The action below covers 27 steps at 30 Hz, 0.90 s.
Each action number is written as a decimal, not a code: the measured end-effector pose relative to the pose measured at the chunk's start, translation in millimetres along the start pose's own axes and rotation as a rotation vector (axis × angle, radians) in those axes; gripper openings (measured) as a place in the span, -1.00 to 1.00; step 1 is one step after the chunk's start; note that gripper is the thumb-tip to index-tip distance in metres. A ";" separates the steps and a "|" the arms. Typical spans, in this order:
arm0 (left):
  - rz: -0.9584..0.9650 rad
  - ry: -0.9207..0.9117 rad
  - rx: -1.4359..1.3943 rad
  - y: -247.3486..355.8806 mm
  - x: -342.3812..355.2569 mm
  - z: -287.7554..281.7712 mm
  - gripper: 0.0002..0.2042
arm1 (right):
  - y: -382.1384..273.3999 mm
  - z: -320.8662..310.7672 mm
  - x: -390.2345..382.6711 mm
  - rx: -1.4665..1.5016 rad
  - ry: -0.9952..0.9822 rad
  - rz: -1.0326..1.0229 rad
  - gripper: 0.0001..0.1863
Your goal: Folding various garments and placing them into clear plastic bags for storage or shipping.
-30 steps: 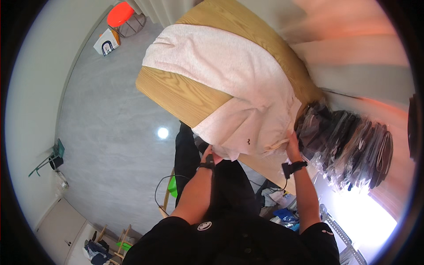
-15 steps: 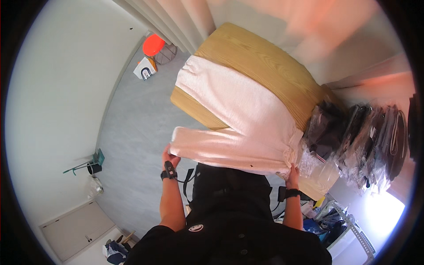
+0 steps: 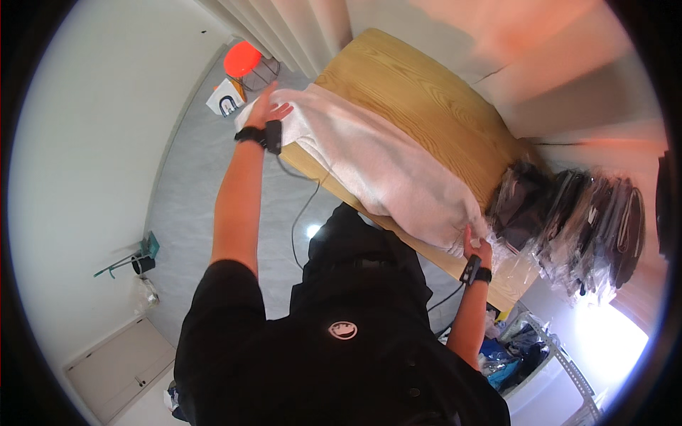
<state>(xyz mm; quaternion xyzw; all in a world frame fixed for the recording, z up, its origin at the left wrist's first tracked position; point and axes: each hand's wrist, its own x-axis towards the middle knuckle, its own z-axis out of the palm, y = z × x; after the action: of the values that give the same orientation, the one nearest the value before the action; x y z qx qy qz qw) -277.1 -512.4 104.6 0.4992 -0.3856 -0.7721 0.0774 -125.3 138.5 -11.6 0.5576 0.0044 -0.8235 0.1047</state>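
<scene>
Left hand point(image 3: 268, 112) out far left at arm's length, fingers point(image 3: 281, 111) splayed over the pale garment point(image 3: 387, 169) along the table point(image 3: 419, 92); right hand point(image 3: 477, 247) at the garment's near right end, grip unclear.

Pale pinkish garment point(image 3: 398, 174)'s lying along a wooden table point(image 3: 419, 92), person's left hand point(image 3: 266, 113) way out at the far end, right hand point(image 3: 478, 248) at the near one.
</scene>
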 end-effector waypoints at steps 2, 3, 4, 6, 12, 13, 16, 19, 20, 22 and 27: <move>0.120 -0.159 0.655 -29.4 65.7 -11.6 -0.45 | -17.3 -20.1 33.0 -0.228 0.041 -0.226 -0.75; 0.107 -0.239 0.732 -50.1 99.5 -41.2 -0.42 | 0.2 -14.2 26.5 -0.718 0.183 -0.391 -0.60; 0.093 -0.333 0.810 -72.6 128.4 -62.6 -0.38 | 5.4 -8.3 27.2 -1.265 0.333 -0.458 -0.38; 0.172 -0.142 1.050 -111.3 166.9 -80.6 -0.34 | 30.6 -2.2 32.9 -1.982 1.014 -0.953 -0.24; -0.063 -0.270 0.795 -141.0 203.3 -124.1 -0.44 | 48.3 2.6 18.2 -1.563 0.524 -0.306 -0.16; -0.115 -0.621 0.587 -132.3 197.3 -113.5 -0.49 | 49.3 0.2 11.3 -1.553 0.546 -0.309 -0.16; -0.381 -0.486 0.281 -105.3 122.3 -48.6 -0.57 | 53.2 -8.7 -14.4 -1.590 0.648 -0.473 -0.25; -0.378 -0.418 0.267 -102.5 150.5 -104.5 -0.51 | 47.2 19.7 -55.2 -1.391 0.475 -0.719 -0.43; -0.344 -0.344 0.242 -103.6 156.8 -112.7 -0.49 | 30.9 20.2 -75.6 -1.447 0.560 -0.747 -0.43; -0.252 -0.262 0.248 -92.5 167.2 -122.8 -0.45 | 26.6 42.7 -121.4 -1.399 0.487 -0.764 -0.50; 0.023 0.019 0.391 -92.9 116.3 -62.8 -0.29 | -21.1 22.7 -188.1 -1.192 0.434 -0.815 -0.47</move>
<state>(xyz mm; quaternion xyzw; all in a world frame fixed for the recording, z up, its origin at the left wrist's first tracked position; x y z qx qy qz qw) -257.2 -539.4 -53.5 0.5074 -0.5333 -0.6768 -0.0085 -82.9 187.9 167.5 0.5106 0.6755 -0.5269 0.0726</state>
